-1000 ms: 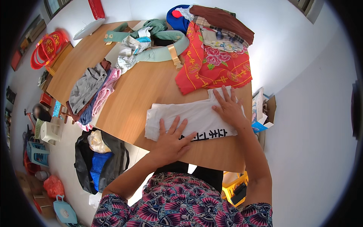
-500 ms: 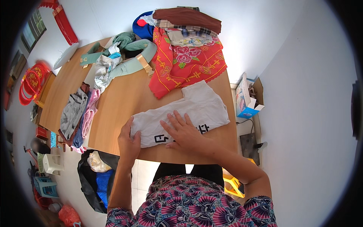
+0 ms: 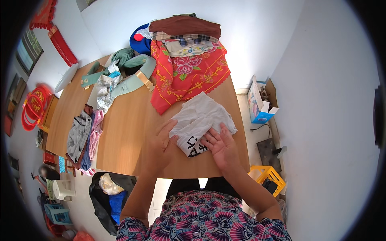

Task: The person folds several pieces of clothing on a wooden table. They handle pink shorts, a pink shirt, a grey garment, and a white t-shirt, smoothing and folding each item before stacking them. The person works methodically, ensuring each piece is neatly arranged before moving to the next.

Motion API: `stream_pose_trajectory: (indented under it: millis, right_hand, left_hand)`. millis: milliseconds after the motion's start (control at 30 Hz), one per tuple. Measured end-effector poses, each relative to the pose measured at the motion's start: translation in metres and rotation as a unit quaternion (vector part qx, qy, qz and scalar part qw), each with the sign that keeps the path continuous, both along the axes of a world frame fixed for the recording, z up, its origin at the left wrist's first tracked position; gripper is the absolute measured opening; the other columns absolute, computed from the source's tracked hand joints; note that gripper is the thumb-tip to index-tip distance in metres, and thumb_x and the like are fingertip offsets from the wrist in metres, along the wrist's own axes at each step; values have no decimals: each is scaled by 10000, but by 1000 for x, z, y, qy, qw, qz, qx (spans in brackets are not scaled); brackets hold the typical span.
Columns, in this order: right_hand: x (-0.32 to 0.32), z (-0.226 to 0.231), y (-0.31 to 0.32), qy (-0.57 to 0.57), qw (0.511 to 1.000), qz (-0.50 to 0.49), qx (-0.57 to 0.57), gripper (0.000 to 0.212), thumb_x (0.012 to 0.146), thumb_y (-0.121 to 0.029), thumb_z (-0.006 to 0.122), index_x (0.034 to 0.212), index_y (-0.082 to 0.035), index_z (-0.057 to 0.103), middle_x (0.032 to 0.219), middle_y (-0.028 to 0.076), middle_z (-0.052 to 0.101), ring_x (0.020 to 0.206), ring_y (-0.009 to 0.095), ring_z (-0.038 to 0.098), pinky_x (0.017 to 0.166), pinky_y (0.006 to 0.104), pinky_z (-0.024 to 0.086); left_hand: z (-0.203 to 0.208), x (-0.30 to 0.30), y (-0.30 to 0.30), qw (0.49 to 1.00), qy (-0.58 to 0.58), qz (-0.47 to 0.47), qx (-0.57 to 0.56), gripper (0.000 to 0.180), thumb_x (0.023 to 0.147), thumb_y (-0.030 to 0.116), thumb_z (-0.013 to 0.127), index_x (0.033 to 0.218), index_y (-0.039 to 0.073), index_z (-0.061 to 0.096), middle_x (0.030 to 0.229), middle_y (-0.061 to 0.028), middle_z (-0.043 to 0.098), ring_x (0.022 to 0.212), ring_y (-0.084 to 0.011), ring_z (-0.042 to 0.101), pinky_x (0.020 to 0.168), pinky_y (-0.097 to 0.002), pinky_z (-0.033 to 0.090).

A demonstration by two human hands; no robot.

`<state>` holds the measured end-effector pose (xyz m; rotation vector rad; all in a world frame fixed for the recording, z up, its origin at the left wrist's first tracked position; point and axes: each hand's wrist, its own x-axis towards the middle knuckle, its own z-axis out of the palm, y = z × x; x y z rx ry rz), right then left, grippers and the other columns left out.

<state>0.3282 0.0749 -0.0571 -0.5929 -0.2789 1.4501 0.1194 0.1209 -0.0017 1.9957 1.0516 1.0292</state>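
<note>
Garment: white T-shirt w/ black print [image 3: 200, 122], on the wooden table [image 3: 128, 132] at the near edge, right under both my hands. I see it bunched & folded over on itself now; half a sec ago it lay spread flat and long, so one fold looks made.
Print: black marks now poke out at the near end, betw. my two hands; before they ran along the near hem.
Left hand [image 3: 159, 145]: fingers loosely curled, thumb & fingertips pinching the shirt's left edge. It has moved in from the far-left end of the cloth.
Right hand [image 3: 222, 145]: open, palm down, fingers spread, pressing the near-right part; nothing gripped, just flat on fabric.
Meaning: I judge the fold half done; cloth is rumpled, wants smoothing before it's neat.
Beyond the grip: red floral cloth [image 3: 189, 76] touches or just overlaps the shirt's far edge, a stack of folded clothes [image 3: 185, 34] on top of it.
Left of the grip: pale green garment heap [image 3: 120, 74] far-left, grey & pink clothes [image 3: 84, 134] at the table's left edge, well apart.
Right of the grip: blue-white carton [image 3: 257, 102] and yellow crate [image 3: 268, 176] on the floor.
</note>
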Motion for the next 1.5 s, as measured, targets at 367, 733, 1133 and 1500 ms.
stream_pose_trajectory:
  millis: [367, 733, 1133, 1500]
  right_hand:
    - [26, 36, 71, -466, 860, 192, -80, 412, 879, -184, 684, 1183, 40, 519, 873, 125, 643, 688, 190, 673, 432, 292, 502]
    - [88, 8, 39, -782, 618, 2, 80, 249, 860, -189, 702, 790, 13, 574, 697, 104, 570, 586, 161, 547, 538, 330, 423]
    - [57, 34, 85, -892, 439, 70, 77, 388, 887, -379, 652, 788, -4, 637, 869, 192, 643, 763, 373, 643, 682, 466, 498]
    - [60, 21, 108, -731, 676, 28, 90, 119, 921, -97, 593, 941, 10, 547, 830, 163, 599, 740, 281, 611, 684, 376, 472]
  left_hand:
    - [-40, 9, -47, 953, 232, -112, 159, 524, 858, 197, 696, 1326, 12, 549, 1428, -141, 502, 1412, -368, 359, 1153, -513, 274]
    - [-49, 15, -36, 954, 167, -227, 106, 458, 867, 218, 693, 1257, 5, 585, 1355, -134, 553, 1362, -335, 432, 1134, -477, 331]
    - [-54, 44, 19, 857, 362, -283, 233, 693, 954, 427, 501, 1501, 40, 323, 1599, -101, 256, 1516, -240, 101, 1208, -521, 32]
    - [-53, 43, 18, 864, 350, -294, 209, 741, 965, 518, 410, 1522, 47, 278, 1608, -84, 237, 1512, -233, 127, 1148, -657, 16]
